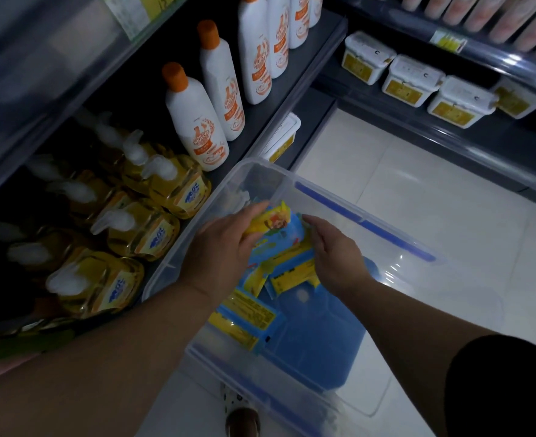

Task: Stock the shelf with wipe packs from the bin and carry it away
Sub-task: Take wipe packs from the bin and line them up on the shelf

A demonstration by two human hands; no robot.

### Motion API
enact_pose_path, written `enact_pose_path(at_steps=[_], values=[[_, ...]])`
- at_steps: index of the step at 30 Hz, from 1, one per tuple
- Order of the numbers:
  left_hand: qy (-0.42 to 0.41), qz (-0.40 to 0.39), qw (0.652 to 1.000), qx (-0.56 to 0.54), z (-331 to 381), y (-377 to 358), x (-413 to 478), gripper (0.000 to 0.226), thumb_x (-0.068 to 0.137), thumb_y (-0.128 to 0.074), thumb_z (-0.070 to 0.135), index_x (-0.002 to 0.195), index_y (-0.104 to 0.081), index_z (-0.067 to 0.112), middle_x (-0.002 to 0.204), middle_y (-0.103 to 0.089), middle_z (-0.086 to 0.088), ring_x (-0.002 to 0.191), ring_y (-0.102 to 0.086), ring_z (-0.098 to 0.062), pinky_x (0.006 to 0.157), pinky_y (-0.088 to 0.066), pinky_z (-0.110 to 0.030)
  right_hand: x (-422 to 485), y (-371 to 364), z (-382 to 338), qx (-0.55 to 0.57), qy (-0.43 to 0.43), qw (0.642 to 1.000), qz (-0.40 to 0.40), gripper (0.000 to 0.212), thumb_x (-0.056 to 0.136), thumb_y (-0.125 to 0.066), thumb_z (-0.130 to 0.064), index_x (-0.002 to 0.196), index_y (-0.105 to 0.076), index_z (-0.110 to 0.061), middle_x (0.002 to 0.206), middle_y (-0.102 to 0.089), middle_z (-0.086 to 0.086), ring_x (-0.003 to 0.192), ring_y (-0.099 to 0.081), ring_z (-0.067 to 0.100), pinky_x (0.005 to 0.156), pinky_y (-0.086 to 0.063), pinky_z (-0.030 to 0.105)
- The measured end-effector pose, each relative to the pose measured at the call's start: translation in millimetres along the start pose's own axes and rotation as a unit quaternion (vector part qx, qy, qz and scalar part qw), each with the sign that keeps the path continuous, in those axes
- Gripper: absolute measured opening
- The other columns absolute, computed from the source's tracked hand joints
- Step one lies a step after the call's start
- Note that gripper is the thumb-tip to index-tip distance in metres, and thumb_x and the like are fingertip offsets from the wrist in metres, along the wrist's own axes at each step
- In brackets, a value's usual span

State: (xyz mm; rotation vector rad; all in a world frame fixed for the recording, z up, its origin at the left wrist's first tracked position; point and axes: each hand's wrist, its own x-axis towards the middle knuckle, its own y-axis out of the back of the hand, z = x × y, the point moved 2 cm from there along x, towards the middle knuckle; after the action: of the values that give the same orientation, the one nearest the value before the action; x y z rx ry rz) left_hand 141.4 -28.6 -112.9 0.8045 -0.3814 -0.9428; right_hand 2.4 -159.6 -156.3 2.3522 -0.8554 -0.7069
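Note:
A clear plastic bin (395, 266) with blue handles stands on the floor in front of the shelves. Several blue and yellow wipe packs (250, 316) lie inside it. My left hand (219, 250) grips one wipe pack (276, 225) above the bin, fingers curled over its yellow end. My right hand (332, 250) reaches in beside that pack, its fingers curled down onto the packs below; whether it grips one is hidden.
Shelves on the left hold white bottles with orange caps (197, 118) and yellow pump bottles (153, 228). White tubs with yellow labels (411, 80) sit on the right shelf. Pale tiled floor (449, 190) lies beyond the bin. A shoe (243, 421) shows at the bottom.

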Motion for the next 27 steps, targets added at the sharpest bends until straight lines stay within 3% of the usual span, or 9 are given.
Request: enact_pose_path(at_steps=[3,6,9,13,16,18,23,27], values=[[0.028,0.004,0.999,-0.024,-13,-4,-2,0.043,0.095,-0.055,0.016,0.135,-0.051,0.031,0.124,-0.061,-0.004,0.113,-0.057,-0.022,0.093,-0.05,-0.039,1,-14,8,-0.183,0.048,0.976,-0.109,0.062,0.094,-0.056,-0.024,0.149,-0.028,-0.025,0.156,-0.026,0.0,0.144,-0.02,0.026,0.117,-0.02,0.033],[0.017,0.005,1.0,-0.011,-16,-8,-6,0.042,0.096,-0.052,0.011,0.134,-0.053,0.027,0.12,-0.061,-0.004,0.109,-0.057,-0.021,0.092,-0.049,-0.032,-1,-17,11,-0.288,0.032,0.943,-0.166,0.091,0.082,-0.07,-0.038,0.152,-0.012,-0.03,0.16,-0.008,-0.004,0.147,-0.001,0.027,0.12,-0.013,0.039],[0.024,0.008,1.0,-0.002,-13,-9,-5,0.042,0.097,-0.049,0.01,0.135,-0.053,0.028,0.119,-0.06,-0.003,0.107,-0.057,-0.019,0.089,-0.045,-0.026,-6,-16,9,-0.313,0.067,0.941,-0.111,0.078,0.078,-0.073,-0.034,0.146,-0.034,-0.029,0.145,-0.031,0.007,0.139,-0.02,0.031,0.113,-0.025,0.038],[0.035,0.005,0.999,-0.002,-9,-6,-5,0.046,0.096,-0.047,0.008,0.135,-0.052,0.031,0.119,-0.06,-0.003,0.106,-0.058,-0.022,0.089,-0.051,-0.038,-13,-11,5,-0.318,0.08,0.943,-0.062,0.047,0.083,-0.066,-0.022,0.128,-0.056,-0.026,0.116,-0.048,0.008,0.113,-0.042,0.031,0.091,-0.039,0.037],[0.056,0.0,0.998,-0.008,-4,-2,-9,0.046,0.098,-0.045,0.01,0.136,-0.05,0.035,0.124,-0.057,0.0,0.109,-0.056,-0.021,0.091,-0.05,-0.039,-21,-1,7,-0.281,0.019,0.953,-0.11,0.029,0.092,-0.055,-0.021,0.12,-0.06,-0.03,0.115,-0.048,0.004,0.111,-0.049,0.027,0.079,-0.043,0.032],[0.079,-0.005,0.997,-0.016,3,3,-12,0.046,0.098,-0.043,0.011,0.136,-0.048,0.038,0.128,-0.055,0.002,0.111,-0.055,-0.02,0.092,-0.049,-0.037,-31,9,5,-0.257,-0.003,0.96,-0.107,0.024,0.094,-0.054,-0.025,0.115,-0.062,-0.031,0.115,-0.051,0.0,0.111,-0.053,0.024,0.08,-0.044,0.031],[0.137,0.013,0.99,-0.017,33,34,-14,0.05,0.098,-0.044,0.01,0.14,-0.042,0.037,0.134,-0.053,-0.001,0.117,-0.052,-0.022,0.092,-0.048,-0.036,-55,51,-23,-0.238,-0.044,0.969,-0.042,0.02,0.094,-0.052,-0.031,0.112,-0.06,-0.036,0.113,-0.064,-0.004,0.104,-0.058,0.021,0.079,-0.043,0.029],[0.174,0.04,0.981,-0.082,66,76,-19,0.053,0.096,-0.047,0.011,0.142,-0.039,0.035,0.134,-0.054,0.0,0.117,-0.054,-0.022,0.091,-0.046,-0.03,-71,92,-76,-0.186,-0.022,0.981,0.043,0.017,0.094,-0.05,-0.028,0.109,-0.058,-0.031,0.107,-0.064,-0.004,0.097,-0.059,0.024,0.07,-0.04,0.03]])
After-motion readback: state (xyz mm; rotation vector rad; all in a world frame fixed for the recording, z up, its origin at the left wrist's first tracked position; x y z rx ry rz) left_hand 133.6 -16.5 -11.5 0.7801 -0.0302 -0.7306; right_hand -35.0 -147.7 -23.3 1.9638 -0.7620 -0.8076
